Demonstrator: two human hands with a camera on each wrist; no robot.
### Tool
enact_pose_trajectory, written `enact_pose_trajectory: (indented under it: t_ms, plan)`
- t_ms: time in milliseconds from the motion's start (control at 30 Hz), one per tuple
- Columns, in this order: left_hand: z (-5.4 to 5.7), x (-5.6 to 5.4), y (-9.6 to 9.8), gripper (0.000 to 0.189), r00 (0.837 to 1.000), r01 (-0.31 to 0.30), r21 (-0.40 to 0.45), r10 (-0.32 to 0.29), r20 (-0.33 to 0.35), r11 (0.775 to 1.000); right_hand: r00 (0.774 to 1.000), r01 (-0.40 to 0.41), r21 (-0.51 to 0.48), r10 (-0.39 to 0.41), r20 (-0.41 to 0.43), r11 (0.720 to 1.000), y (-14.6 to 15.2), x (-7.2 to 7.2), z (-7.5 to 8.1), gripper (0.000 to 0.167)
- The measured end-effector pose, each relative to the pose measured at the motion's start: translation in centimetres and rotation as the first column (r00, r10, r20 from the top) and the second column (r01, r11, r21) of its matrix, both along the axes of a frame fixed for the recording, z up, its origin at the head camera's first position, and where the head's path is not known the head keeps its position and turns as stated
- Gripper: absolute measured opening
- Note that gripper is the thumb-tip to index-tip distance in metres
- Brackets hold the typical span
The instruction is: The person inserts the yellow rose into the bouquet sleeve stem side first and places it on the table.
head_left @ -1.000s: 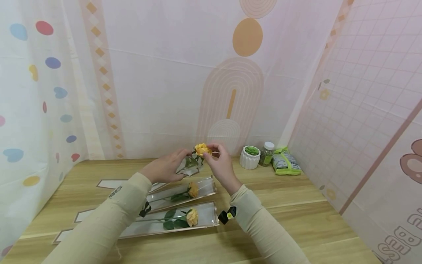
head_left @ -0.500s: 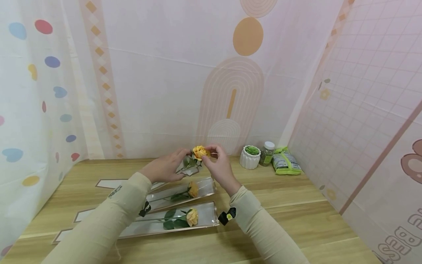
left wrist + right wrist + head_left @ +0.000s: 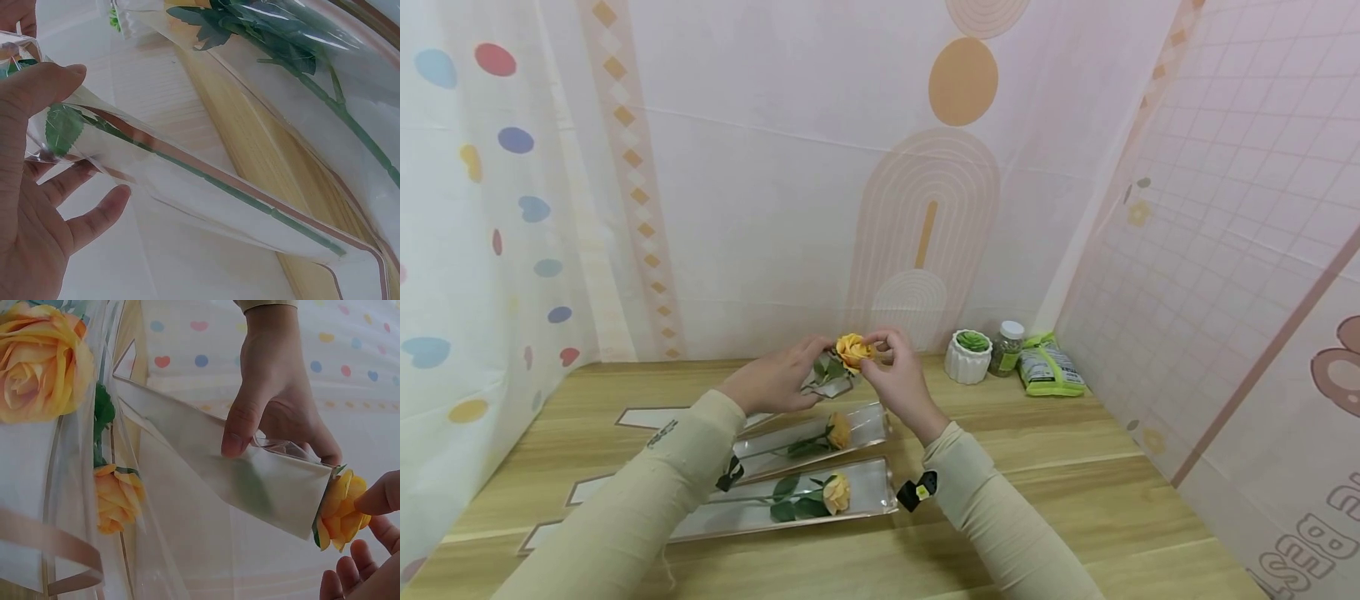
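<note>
A yellow-orange rose with green leaves juts head-first from a tapered flower sleeve, clear on one side and white on the other. My left hand grips that sleeve near its wide mouth, thumb on one face and fingers on the other. In the left wrist view, the green stem runs down inside the sleeve. Thumb and fingers of my right hand pinch the bloom's outer petals. Below them on the table lie two more sleeved roses, one nearer and one farther.
At the back right stand a white pot with a green succulent, a white-capped jar and a green packet. Printed curtains rise behind and beside the wooden table.
The rose bloom has shifted slightly left and down, and its face has turned more toward the head camera. My right fingers moved along with it; my left hand stays almost still.
</note>
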State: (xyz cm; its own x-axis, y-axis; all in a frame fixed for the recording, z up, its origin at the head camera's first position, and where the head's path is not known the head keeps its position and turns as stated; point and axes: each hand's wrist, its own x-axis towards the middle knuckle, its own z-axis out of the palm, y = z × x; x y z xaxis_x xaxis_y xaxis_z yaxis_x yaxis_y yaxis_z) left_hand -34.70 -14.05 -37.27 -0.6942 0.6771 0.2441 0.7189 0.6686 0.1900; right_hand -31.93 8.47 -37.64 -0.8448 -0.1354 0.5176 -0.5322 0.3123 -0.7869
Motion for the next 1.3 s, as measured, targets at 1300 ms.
enact_pose_trajectory:
  t_ms: [1300]
  plan:
    - [-0.38,-0.32,-0.45,0.085,0.994,0.052,0.032,-0.048,-0.101,0.998,0.998,0.037,0.194,-0.026,-0.062,0.98,-0.34,0.23,0.11,0.02]
